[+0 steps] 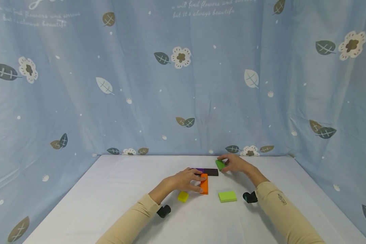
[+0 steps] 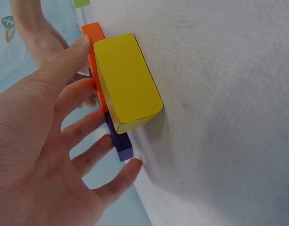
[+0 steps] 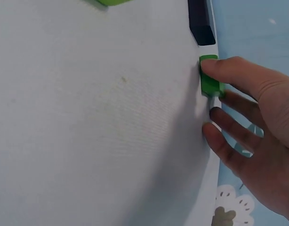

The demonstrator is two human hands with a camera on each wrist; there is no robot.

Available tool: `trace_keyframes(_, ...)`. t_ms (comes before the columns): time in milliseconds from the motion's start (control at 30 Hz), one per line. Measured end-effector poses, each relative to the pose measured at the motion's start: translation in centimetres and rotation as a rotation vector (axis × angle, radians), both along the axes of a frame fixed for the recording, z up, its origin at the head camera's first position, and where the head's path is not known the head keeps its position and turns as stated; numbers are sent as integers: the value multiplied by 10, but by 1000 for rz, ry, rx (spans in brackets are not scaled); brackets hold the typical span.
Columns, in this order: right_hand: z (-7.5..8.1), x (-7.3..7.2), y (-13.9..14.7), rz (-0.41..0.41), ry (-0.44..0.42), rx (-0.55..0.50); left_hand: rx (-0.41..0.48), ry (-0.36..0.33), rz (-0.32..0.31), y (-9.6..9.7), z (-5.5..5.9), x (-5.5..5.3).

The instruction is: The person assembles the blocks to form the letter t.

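Note:
My right hand (image 1: 235, 163) pinches a green block (image 3: 210, 81) between thumb and index finger at the table's back, the other fingers spread loosely. Beside its left end lies a black block (image 1: 211, 172), in line with a purple block (image 1: 198, 170) that my left hand partly hides. That left hand (image 1: 184, 179) reaches over with fingers spread, thumb and index fingertips at the orange block (image 1: 204, 184). The orange block points toward me from the dark row. A yellow block (image 2: 128, 77) stands just under the left wrist, nearer to me.
A lime green block (image 1: 227, 196) lies on the white table (image 1: 88, 203), in front and between the hands. Black wrist cameras (image 1: 164, 211) hang below both forearms. A blue patterned curtain (image 1: 140, 84) rises right behind the table's back edge.

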State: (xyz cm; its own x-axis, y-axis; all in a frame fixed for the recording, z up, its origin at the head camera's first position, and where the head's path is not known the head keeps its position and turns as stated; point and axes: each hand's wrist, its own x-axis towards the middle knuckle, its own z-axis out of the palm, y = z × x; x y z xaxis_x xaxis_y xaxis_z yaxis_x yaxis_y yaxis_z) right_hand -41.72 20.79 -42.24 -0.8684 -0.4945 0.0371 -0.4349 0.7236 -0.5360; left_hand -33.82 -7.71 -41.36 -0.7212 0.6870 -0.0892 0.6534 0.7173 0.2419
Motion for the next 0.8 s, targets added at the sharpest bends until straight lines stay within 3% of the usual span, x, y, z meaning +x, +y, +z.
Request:
trace_keyframes(267, 2, 4, 0, -36, -14, 2, 10, -16, 31, 0, -3, -2)
trace_keyframes(533, 6, 5, 9, 17, -6, -6, 0, -6, 31, 0, -2, -2)
trace_keyframes(800, 4, 5, 11, -3, -6, -8, -6, -4, 27, 0, -2, -2)
